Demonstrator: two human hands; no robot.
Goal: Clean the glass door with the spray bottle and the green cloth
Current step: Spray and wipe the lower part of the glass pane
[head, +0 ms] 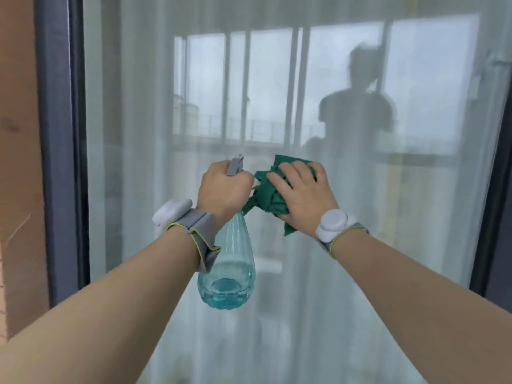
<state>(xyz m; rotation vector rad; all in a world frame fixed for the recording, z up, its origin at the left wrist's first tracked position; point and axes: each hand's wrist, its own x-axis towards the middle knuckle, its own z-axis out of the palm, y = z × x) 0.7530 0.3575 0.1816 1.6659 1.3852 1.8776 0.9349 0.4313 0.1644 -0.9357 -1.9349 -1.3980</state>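
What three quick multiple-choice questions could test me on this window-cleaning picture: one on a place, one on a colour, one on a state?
1. Where is the green cloth?
A. draped over the bottle
B. under the right hand, against the glass door
C. on the floor

2. What colour is the liquid in the spray bottle?
A. yellow
B. red
C. blue

3. How full is the bottle?
A. brimful
B. nearly empty
C. half full

Answers: B, the hand lies on the cloth at the glass; C, blue liquid shows; B, liquid pools only at the bottom. The left hand grips the bottle.
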